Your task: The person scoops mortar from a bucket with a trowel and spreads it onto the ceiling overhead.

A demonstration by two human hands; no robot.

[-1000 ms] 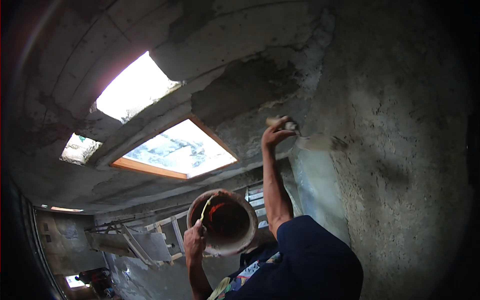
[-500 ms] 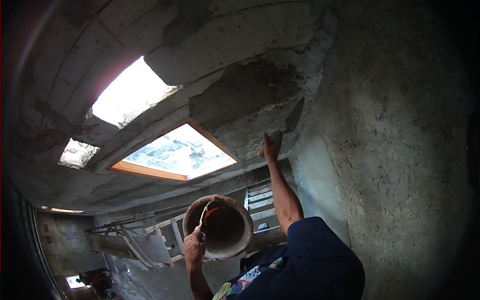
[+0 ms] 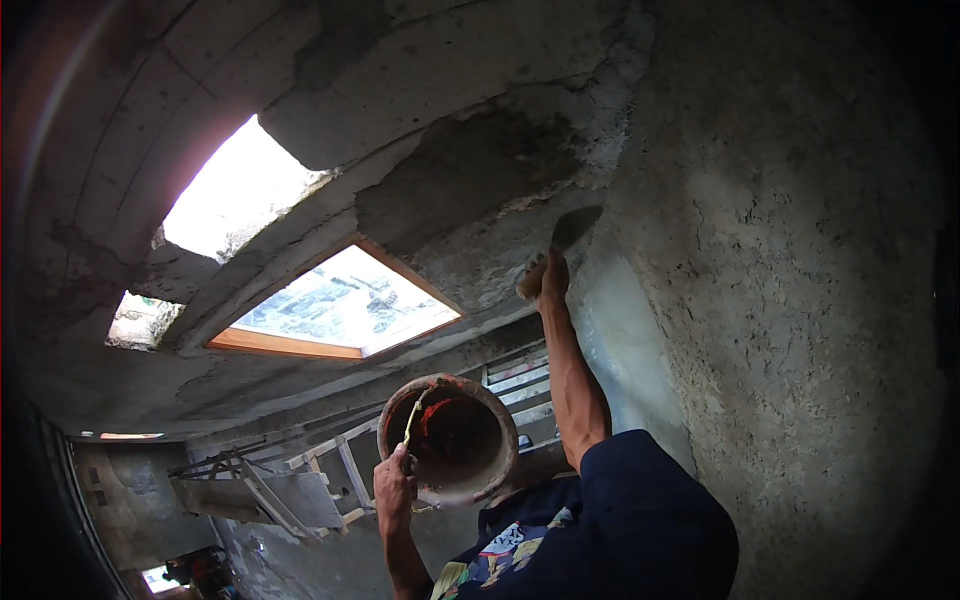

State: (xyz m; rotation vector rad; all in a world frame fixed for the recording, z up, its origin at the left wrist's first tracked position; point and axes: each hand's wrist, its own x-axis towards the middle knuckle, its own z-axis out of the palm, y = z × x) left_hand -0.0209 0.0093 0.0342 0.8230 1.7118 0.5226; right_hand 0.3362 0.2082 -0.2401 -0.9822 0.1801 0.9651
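Your trowel has swung since a second ago — its blade pointed right then, and now it tips up and to the right. It is up high, near the edge of the rough gray wall; you can't tell if it touches. Your right hand is wrapped tight around its grip. Lower down, well apart, your left hand is closed on the pale handle of a round bucket — its mouth faces you. Left of the trowel is a wood-framed window.
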